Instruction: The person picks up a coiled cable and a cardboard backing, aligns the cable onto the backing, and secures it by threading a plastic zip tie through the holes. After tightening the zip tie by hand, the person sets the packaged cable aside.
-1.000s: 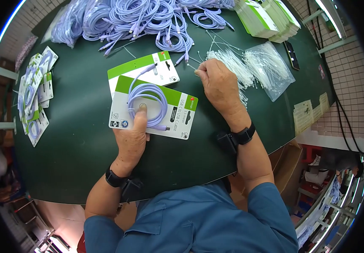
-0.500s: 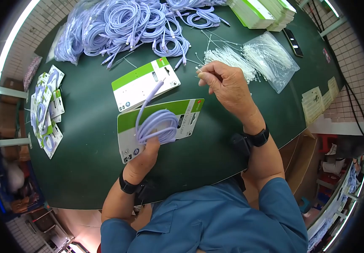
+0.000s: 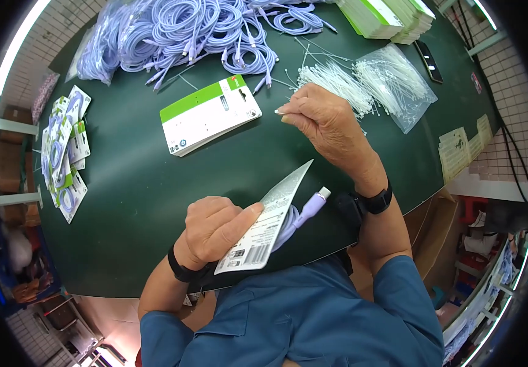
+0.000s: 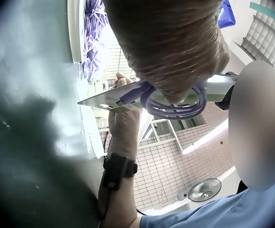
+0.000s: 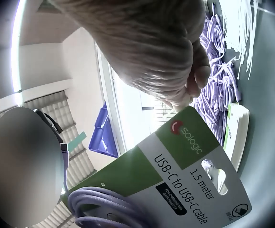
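Note:
My left hand (image 3: 215, 229) grips a USB-C cable card (image 3: 263, 235), tilted up with its barcoded back towards my head. The coiled lilac USB-C cable (image 3: 304, 214) lies against the printed front, its plug end sticking out past the card edge. In the right wrist view, that green-and-white front (image 5: 185, 166) faces the camera, with cable loops (image 5: 99, 204) at its lower left. My right hand (image 3: 325, 122) is raised above the table, pinching a white cable tie (image 3: 278, 112) whose small end shows at the fingertips. The rest of the tie is hidden behind the fingers.
A short stack of blank-fronted cards (image 3: 209, 119) lies ahead. White cable ties (image 3: 331, 85) are heaped beside a clear bag of ties (image 3: 392, 85). Lilac cables (image 3: 184, 30) pile at the back. Finished carded cables (image 3: 65, 153) sit left; card stacks (image 3: 374, 18) and a phone (image 3: 428, 61) are at back right.
My left hand has drawn the card towards my body and turned it so its back shows. The right hand still pinches the tie, having shifted slightly from the heap.

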`<state>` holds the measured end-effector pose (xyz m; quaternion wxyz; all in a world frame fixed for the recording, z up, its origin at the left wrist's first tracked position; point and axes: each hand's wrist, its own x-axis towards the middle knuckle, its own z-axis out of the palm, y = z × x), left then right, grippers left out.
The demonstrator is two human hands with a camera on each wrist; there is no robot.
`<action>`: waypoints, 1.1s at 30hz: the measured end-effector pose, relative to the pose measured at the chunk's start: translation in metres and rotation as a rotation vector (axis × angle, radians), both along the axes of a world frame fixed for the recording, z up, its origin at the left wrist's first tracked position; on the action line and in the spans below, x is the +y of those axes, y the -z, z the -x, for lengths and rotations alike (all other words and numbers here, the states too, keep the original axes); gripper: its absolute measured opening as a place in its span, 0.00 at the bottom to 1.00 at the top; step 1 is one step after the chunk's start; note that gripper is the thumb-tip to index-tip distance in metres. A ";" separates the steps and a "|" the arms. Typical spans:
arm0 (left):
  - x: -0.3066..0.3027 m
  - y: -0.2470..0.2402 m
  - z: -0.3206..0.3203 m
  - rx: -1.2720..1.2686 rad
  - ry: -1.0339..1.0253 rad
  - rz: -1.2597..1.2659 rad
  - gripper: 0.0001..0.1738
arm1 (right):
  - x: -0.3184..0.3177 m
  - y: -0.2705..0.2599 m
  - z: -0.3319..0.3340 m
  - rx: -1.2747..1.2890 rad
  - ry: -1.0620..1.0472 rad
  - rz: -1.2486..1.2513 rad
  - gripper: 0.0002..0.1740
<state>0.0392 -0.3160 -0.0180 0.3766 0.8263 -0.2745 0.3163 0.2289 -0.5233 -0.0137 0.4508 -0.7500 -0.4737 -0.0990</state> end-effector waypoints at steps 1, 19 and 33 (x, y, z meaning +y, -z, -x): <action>0.000 -0.001 0.001 -0.026 0.024 -0.053 0.25 | 0.001 -0.002 0.001 0.003 -0.012 0.012 0.03; -0.004 -0.003 0.022 -0.100 0.139 -0.242 0.29 | 0.010 -0.040 0.062 0.700 -0.535 -0.308 0.09; -0.006 -0.003 0.020 -0.113 0.133 -0.223 0.30 | 0.009 -0.039 0.067 0.773 -0.528 -0.232 0.08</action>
